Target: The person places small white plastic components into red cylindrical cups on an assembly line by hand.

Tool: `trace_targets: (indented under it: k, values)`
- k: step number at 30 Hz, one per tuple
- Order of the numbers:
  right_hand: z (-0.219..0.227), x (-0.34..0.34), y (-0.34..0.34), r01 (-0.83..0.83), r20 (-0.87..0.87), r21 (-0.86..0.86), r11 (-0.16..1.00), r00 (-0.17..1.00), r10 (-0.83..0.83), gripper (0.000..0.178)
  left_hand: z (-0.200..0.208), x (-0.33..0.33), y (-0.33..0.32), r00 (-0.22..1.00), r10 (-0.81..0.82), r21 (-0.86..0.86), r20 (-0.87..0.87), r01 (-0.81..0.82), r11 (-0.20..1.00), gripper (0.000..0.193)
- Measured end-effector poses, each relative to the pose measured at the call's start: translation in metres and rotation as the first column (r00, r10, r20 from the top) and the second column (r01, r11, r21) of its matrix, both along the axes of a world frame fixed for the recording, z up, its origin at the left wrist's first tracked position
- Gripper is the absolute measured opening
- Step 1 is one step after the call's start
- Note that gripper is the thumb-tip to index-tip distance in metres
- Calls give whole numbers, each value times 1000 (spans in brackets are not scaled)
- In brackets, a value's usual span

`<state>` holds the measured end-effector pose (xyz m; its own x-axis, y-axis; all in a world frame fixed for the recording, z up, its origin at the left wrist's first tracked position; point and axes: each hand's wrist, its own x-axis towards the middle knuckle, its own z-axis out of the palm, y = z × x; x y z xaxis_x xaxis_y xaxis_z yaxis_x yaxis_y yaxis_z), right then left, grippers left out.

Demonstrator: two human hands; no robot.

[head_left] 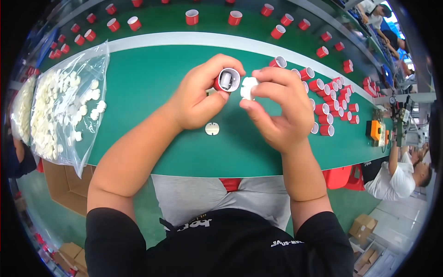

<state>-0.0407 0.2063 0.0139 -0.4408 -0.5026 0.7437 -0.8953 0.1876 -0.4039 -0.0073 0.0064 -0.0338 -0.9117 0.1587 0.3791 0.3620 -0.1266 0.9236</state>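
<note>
Where the green worktable (pixel 138 74) reaches its far side, a pale rail (pixel 152 40) curves beyond the held red cup (pixel 234 82), with more red cups (pixel 192 18) past it. The left hand (pixel 198 98) grips this cup, white rim and inner parts (a grey cylinder (pixel 225 80) among them) showing; the right hand (pixel 290 107) pinches a notched white disc (pixel 248 87) just beside it. Smooth green surface stretches from the cup leftward to a crinkled clear bag (pixel 98 60) of white pieces (pixel 48 111), and nearward, past a loose cream disc (pixel 212 129), to the near edge (pixel 217 177). Clustered glossy cups (pixel 326 119) crowd the cup's right; a cardboard box (pixel 64 184) sits lower, to its left.
</note>
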Motion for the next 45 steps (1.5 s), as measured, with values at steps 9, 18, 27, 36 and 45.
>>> trace_targets:
  k: [9,18,27,36,45]
  values:
    - [-4,1,5,31,75,-76,997,997,-25,40,-5,3,2,989,-24,-118,-143,7,993,42]
    - [2,-1,2,-38,-74,36,999,996,40,37,2,1,0,979,-87,-167,-184,56,984,46]
    - [-3,-3,-1,-10,-137,105,994,990,25,33,7,2,1,968,-65,-301,-244,-12,954,47]
    - [0,-4,3,-14,-150,116,993,988,31,34,6,5,2,988,-94,-125,-119,80,989,41]
    - [0,-3,2,-31,-148,124,992,988,49,29,6,6,-2,995,-83,-93,-62,77,993,23]
